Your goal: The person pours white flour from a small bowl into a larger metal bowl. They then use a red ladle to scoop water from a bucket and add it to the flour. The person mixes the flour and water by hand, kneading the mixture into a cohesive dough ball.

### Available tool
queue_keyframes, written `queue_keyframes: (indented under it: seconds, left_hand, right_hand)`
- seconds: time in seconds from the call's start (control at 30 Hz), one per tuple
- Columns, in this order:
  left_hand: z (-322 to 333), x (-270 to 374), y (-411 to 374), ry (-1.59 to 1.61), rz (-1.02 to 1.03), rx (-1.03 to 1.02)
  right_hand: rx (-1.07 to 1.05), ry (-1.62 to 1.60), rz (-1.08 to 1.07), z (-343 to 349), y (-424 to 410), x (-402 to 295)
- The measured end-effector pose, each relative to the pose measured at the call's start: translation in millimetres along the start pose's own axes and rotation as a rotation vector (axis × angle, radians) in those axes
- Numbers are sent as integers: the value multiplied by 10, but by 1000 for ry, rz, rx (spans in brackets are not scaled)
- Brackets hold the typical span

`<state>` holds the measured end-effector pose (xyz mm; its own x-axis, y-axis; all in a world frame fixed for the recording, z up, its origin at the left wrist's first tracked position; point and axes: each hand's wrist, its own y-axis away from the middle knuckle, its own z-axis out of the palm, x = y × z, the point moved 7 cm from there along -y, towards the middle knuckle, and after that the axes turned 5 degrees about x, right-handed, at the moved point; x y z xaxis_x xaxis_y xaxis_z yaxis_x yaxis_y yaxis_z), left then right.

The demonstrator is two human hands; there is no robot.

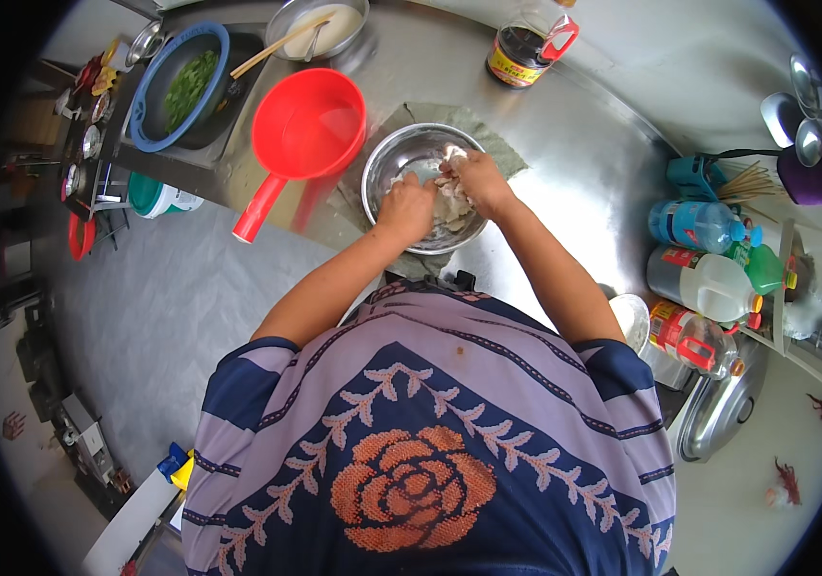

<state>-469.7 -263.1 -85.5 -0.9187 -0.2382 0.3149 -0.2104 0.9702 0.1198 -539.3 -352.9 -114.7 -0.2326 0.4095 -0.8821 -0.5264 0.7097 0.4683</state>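
Note:
Before me a round stainless steel bowl (382, 155) rests on a grey-green cloth (504, 144) spread over the metal counter. Inside it lies a rough, pale dough-like mass (453, 205). My right hand (479, 180) grips a ragged lump of this dough, and more of it clings to the fingers. Reaching in at the bowl's near left side, my left hand (407, 207) has its fingers bent down against the inside. Its fingertips are hidden, so whether they hold dough is unclear.
A red plastic ladle (310, 129) stands left of the bowl, its handle past the counter edge. Farther left, a blue-rimmed basin (139, 108) holds greens. Behind are a bowl of pale batter (342, 25) with chopsticks and a dark sauce jug (519, 54). Several bottles (699, 281) line the right.

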Motion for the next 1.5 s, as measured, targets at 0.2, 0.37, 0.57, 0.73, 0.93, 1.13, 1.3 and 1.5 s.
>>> queue_keyframes:
  seconds: [0.2,0.37,0.57,0.73,0.93,1.13,1.3,1.5]
  left_hand:
    - [353,-528,-179,775,-451,-373]
    - [281,-517,-89,913,-598,-147]
    - [-167,-392,70,555,-302,352]
    - [168,-171,163,1705,-746,-50]
    - [303,37,14,2035,-814,41]
    - [434,37,-104,1974,-842,256]
    - [577,45,-108,1990,-930,227]
    - [601,42,-104,1893,-943,199]
  right_hand:
    - [28,-424,297,-29,206,0]
    - [10,-618,239,25,211,-12]
    - [-9,-765,224,150,234,-6]
    - [-62,-897,174,260,246,-7]
    - [-22,-1079,235,502,315,81]
    - [-79,-1011,169,438,359,70]
    - [16,-1001,186,393,491,100]
    - [-32,-923,122,330,572,120]
